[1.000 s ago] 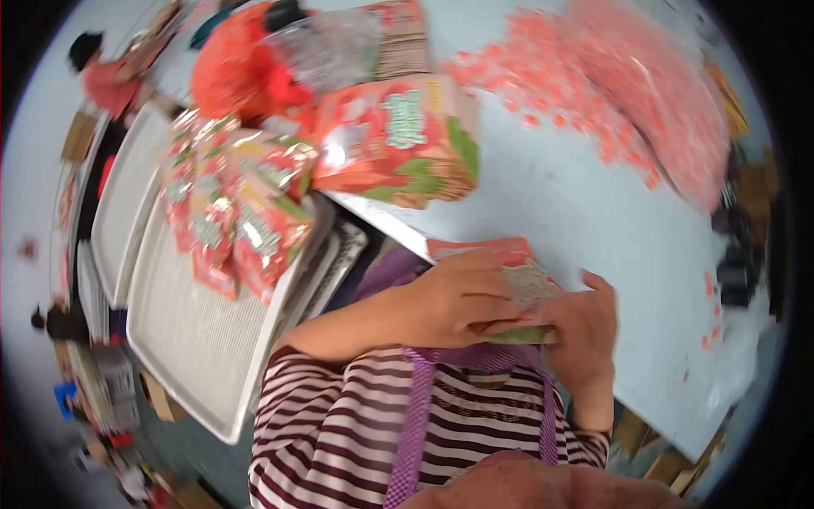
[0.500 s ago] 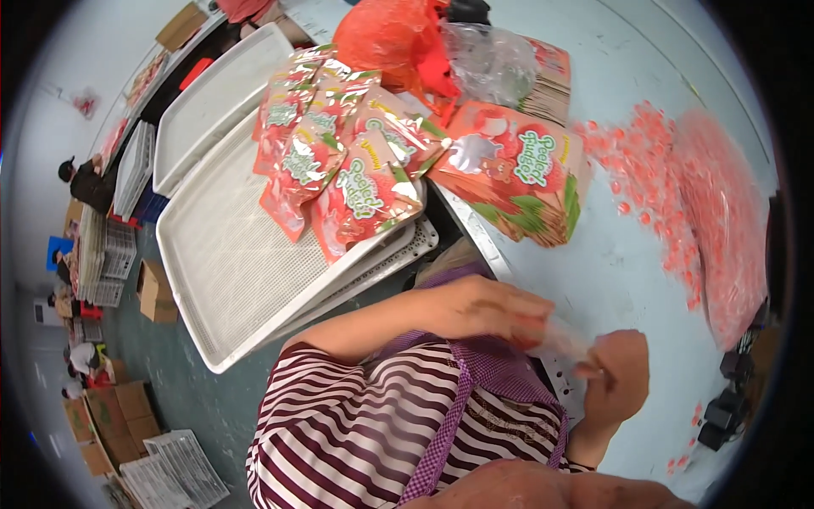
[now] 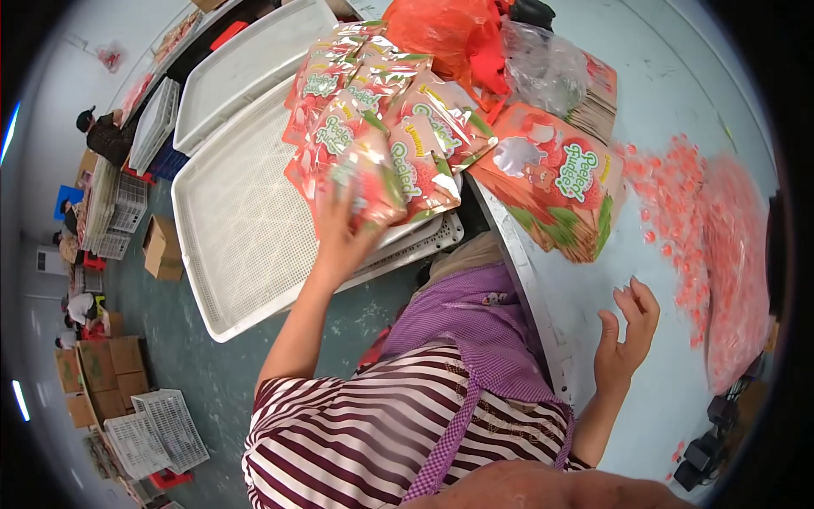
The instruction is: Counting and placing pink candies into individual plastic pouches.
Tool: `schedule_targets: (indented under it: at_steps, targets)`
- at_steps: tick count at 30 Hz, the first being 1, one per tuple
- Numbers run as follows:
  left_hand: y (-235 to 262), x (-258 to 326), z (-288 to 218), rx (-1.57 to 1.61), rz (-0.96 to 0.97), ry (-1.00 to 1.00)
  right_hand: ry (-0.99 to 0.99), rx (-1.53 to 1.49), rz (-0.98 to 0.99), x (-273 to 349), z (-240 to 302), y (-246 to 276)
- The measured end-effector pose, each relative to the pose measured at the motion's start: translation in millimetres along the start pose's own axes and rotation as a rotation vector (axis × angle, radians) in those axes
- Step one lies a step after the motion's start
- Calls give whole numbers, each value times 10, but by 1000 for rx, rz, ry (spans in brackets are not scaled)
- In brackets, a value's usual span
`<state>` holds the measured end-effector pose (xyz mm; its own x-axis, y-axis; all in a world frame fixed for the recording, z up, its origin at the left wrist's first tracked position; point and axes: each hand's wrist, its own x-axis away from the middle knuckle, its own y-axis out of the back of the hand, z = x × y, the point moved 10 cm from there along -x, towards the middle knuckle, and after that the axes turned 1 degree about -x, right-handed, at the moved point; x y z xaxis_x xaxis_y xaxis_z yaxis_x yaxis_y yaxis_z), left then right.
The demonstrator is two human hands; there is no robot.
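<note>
My left hand (image 3: 342, 233) reaches over the near end of a white mesh tray (image 3: 246, 263), its fingers closed on a candy pouch (image 3: 370, 174) smeared by motion. Several shiny filled pouches (image 3: 326, 89) lie overlapping in that tray, right beside and under the held one. Over the table's near edge my right hand (image 3: 626, 335) is raised, fingers apart and holding nothing. Ahead of it, at the table's left edge, rests a stack of flat pouches (image 3: 551, 174) printed in red, pink and green.
Loose red wrapped candies (image 3: 670, 195) spread across the pale table (image 3: 560, 288) beside a large clear bag of them (image 3: 736, 263). Red (image 3: 441, 38) and clear plastic bags (image 3: 543, 68) sit at the back. Another white tray (image 3: 254, 72) lies beyond; a cardboard box (image 3: 163, 246) stands on the floor.
My left hand has moved from in front of my body, near my right hand, out to the tray with a pouch. My right hand has opened and risen slightly. The view has shifted.
</note>
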<state>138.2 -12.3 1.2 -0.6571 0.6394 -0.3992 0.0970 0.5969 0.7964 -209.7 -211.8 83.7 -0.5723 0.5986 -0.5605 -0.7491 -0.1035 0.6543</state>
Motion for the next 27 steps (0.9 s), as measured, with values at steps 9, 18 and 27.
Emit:
schedule_targets:
  at_steps: [9,18,27]
  targets:
    - [86,-133,521,8,302,-15,-100,5,46,53,-213,-153]
    - [-456,-456,413,344,299,-12,-116,41,74,-135,-275,-326]
    - [-396,-283,539,673,415,182,-453,105,-48,-535,-1171,-749]
